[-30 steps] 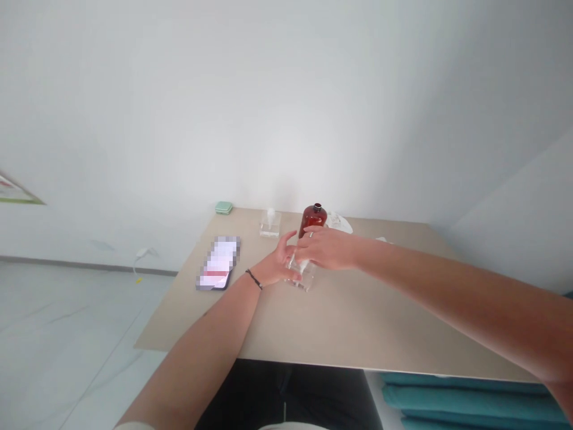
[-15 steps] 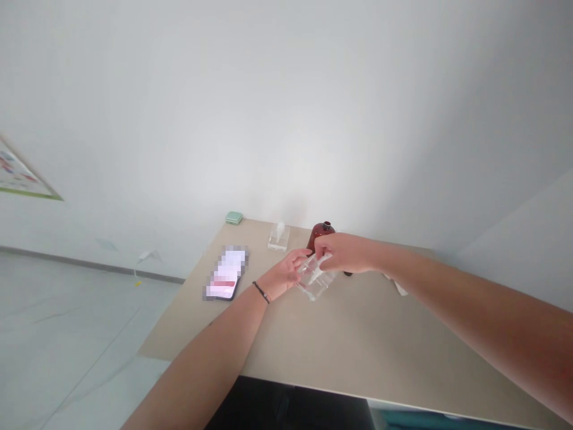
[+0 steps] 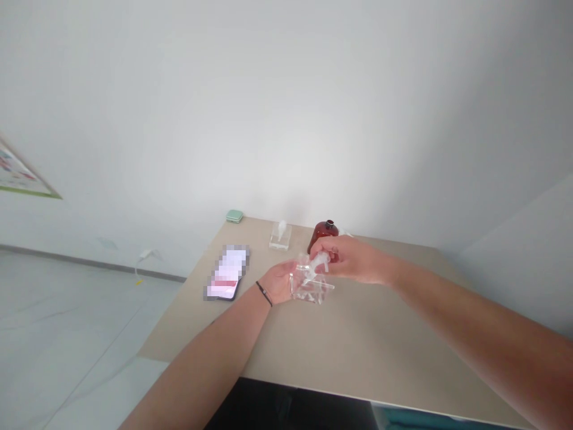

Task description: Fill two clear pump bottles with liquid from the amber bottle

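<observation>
My left hand [image 3: 278, 283], with a dark cord bracelet at the wrist, holds a small clear plastic box [image 3: 308, 292] tilted above the table. Its fingers are partly hidden behind the box. Fingers of my right hand [image 3: 342, 257] are closed on a white, soft-looking piece [image 3: 319, 263] at the top of the box; I cannot tell its exact kind. Just behind my right hand stands a dark red-brown bottle [image 3: 319, 232] with an uncapped neck. Another clear box [image 3: 280, 243] with a white tuft on top sits farther back on the beige table [image 3: 349, 346].
To the left lies a phone [image 3: 226, 273] with a lit, blurred screen. A small green case [image 3: 234, 216] rests at the back left corner. A white wall [image 3: 286, 119] rises behind the table, whose front edge is near my forearms.
My left hand has turned its palm up more under the clear box, and the box has tilted. More of the white piece shows in my right hand, which has shifted slightly.
</observation>
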Motion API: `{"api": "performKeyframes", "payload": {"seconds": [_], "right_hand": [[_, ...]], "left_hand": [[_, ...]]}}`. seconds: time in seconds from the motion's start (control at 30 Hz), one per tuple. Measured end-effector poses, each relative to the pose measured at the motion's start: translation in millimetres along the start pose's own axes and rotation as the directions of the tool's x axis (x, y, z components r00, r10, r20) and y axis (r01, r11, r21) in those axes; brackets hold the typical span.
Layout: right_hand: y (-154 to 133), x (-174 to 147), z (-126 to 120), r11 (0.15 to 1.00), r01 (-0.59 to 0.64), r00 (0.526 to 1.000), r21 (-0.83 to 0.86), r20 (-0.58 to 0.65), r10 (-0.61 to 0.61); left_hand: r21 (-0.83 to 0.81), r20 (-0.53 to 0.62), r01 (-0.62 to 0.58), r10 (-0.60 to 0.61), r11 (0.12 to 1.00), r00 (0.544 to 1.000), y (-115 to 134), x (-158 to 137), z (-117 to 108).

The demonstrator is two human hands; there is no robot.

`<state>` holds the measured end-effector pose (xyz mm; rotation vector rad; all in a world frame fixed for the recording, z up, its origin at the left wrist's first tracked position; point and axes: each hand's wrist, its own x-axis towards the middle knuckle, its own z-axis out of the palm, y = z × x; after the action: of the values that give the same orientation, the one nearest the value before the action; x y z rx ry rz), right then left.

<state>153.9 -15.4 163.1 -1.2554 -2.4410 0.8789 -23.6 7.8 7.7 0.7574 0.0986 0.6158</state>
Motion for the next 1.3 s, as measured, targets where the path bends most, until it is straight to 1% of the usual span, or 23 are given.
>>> {"api": "performKeyframes", "payload": {"seconds": [0.1,0.13,0.17,0.2,0.23,0.27,0.37,0.43,0.53,0.67,0.8,0.93,1.1,1.2,1.3], "right_hand": [[-8.1,10.5,-12.3,0.981,-0.038,0.998,-0.192,-0.056,0.028],[-10.2,15.1,-18.7,0.967,-0.051,0.997,-0.248,-0.068,0.035],[-11.9,20.1,-25.7,0.954,-0.061,0.996,-0.293,-0.079,0.04],[-13.1,25.5,-32.9,0.941,-0.066,0.995,-0.333,-0.09,0.038],[-13.7,31.1,-39.9,0.925,-0.068,0.994,-0.374,-0.106,0.03],[-13.8,37.0,-46.4,0.908,-0.069,0.992,-0.414,-0.124,0.019],[-9.1,55.7,-60.4,0.85,-0.081,0.983,-0.52,-0.185,-0.02],[-2.2,68.6,-64.4,0.825,-0.077,0.979,-0.56,-0.199,-0.043],[10.4,87.1,-63.9,0.795,-0.063,0.984,-0.603,-0.172,-0.053],[23.0,106.9,-57.3,0.721,-0.1,0.994,-0.686,-0.104,0.039],[33.4,118.5,-50.3,0.648,-0.095,0.995,-0.755,-0.068,0.067],[43.1,123.3,-44.4,0.632,-0.097,0.995,-0.769,-0.052,0.09],[49.6,125.9,-37.6,0.61,-0.12,0.992,-0.783,-0.079,0.094],[53.8,128.0,-32.4,0.604,-0.097,0.995,-0.791,-0.055,0.087],[58.2,129.5,-26.1,0.577,-0.06,0.997,-0.815,-0.022,0.072]], "left_hand": [[0.0,-0.075,-0.061,0.061,0.998,0.995,-2.9,6.4,-5.4],[0.007,-0.105,-0.064,0.064,0.998,0.992,-4.0,8.2,-8.4],[0.026,-0.125,-0.051,0.054,0.998,0.991,-5.2,9.7,-11.8],[0.055,-0.139,-0.009,0.016,0.998,0.99,-6.6,10.8,-15.4],[0.097,-0.148,0.059,-0.044,0.994,0.988,-8.2,11.3,-18.9],[0.152,-0.157,0.093,-0.069,0.984,0.985,-9.8,11.3,-22.0],[0.316,-0.122,0.123,-0.088,0.941,0.989,-14.2,9.5,-26.8],[0.366,-0.093,0.124,-0.096,0.922,0.991,-15.8,8.4,-26.6],[0.396,-0.088,0.141,-0.115,0.907,0.989,-15.7,8.5,-24.4],[0.462,-0.108,0.161,-0.124,0.872,0.986,-13.3,9.6,-20.9],[0.489,-0.132,0.165,-0.115,0.856,0.985,-11.4,8.9,-16.6],[0.483,-0.136,0.161,-0.108,0.861,0.985,-11.1,8.0,-13.3],[0.479,-0.146,0.162,-0.104,0.863,0.984,-10.5,8.1,-10.1],[0.483,-0.149,0.163,-0.103,0.86,0.984,-10.4,8.2,-10.1],[0.489,-0.15,0.165,-0.104,0.857,0.983,-11.2,8.5,-12.1]]}}
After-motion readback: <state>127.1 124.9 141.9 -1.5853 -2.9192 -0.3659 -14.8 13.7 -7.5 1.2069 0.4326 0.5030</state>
